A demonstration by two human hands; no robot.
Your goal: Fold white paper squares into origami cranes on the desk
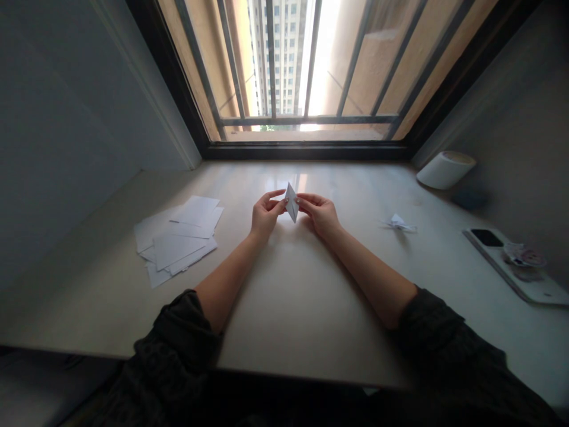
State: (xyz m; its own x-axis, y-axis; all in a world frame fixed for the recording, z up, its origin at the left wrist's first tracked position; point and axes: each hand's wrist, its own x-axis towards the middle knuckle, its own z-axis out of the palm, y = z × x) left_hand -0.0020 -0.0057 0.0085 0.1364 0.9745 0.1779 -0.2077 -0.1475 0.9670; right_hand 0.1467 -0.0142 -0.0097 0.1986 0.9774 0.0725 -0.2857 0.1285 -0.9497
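A small folded white paper piece (291,202), diamond-shaped, is held upright just above the pale tabletop (288,308). My left hand (265,214) pinches its left side with thumb and fingers. My right hand (320,213) pinches its right side the same way. Both forearms reach forward from dark sleeves across the middle of the table.
A loose pile of white paper sheets (178,237) lies to the left. A small folded paper figure (400,223) sits to the right. Further right lie a white roll (445,169) and a phone (515,264) with a small round object on it. A barred window (302,77) stands behind.
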